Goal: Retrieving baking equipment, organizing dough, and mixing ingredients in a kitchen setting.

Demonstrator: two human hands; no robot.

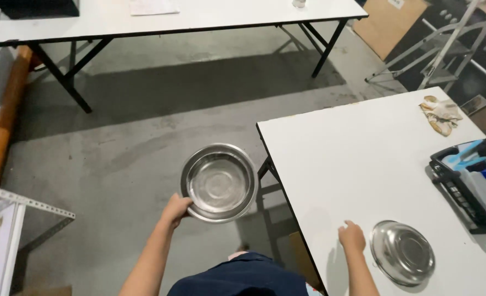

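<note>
Left fingers (181, 205) gripping one steel bowl (219, 182), right fingers (350, 233) curled beside second bowl (402, 252)

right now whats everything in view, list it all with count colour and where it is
steel bowl held: one, silver, open side up, over the floor beside the near table
steel bowl upside down: one, silver, on the near table
near table: one, white top, right
far table: one, white top with black legs, along the top
rag: one, beige, crumpled, far corner of the near table
crate: one, black, right edge, with blue and clear items inside
stepladder: one, grey, top right
floor: grey concrete
left hand: grips the held bowl's rim
right hand: on the near table beside the upside-down bowl
</note>
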